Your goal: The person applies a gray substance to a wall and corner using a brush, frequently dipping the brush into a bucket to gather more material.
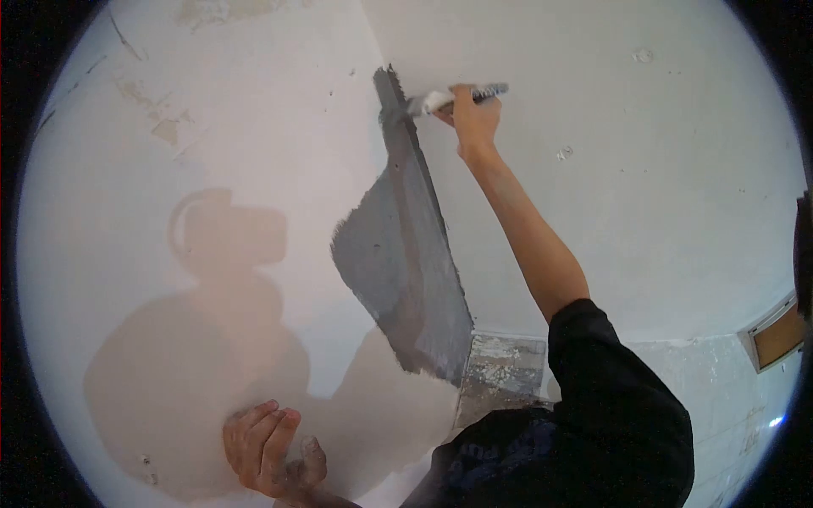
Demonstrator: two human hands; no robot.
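Note:
My right hand [472, 118] is raised high and grips a paint-covered brush [453, 98] whose bristles touch the top of a grey painted strip [406, 254] in the corner between two white walls. The grey patch runs down the corner and widens toward the floor. My left hand [271, 449] is low in the view, fingers loosely curled and resting against the left wall, holding nothing. My right arm wears a dark sleeve [618, 398].
The left wall [169, 254] carries my shadow and patches of peeled paint near the top. The right wall [644, 212] is white with small marks. A stained floor patch [504, 372] shows at the corner's foot. A wooden-framed opening [775, 334] sits at far right.

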